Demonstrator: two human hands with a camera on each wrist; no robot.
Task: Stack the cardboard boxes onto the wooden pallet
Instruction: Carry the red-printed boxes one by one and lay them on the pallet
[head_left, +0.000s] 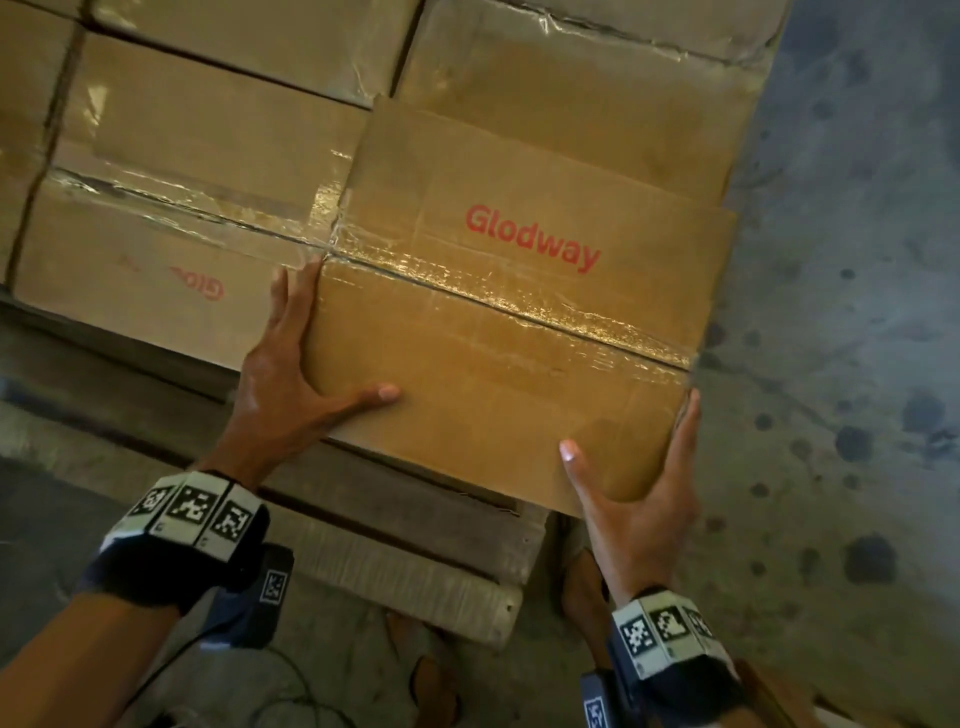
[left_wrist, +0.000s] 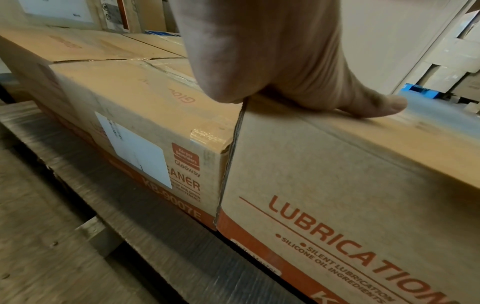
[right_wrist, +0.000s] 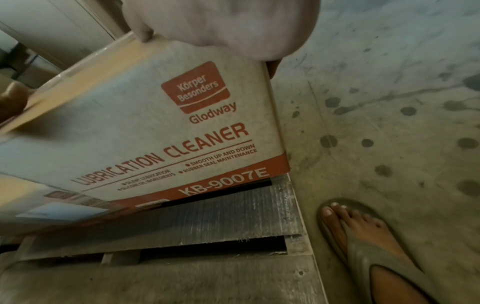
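Cardboard box (head_left: 498, 332) at near-R corner of the wooden pallet (head_left: 415, 561), long axis L–R between the hands, left hand (head_left: 283, 374) and right hand (head_left: 639, 499) both flat-fingered on its ends w/ thumbs on top, left fingers (head_left: 293, 296) along the seam w/ the neighbour box (head_left: 156, 260), so prob. they slip out first.

The cardboard box (head_left: 493, 338) reads "Glodway", "Körper Besonders", "LUBRICATION CLEANER", "KB-9007E".
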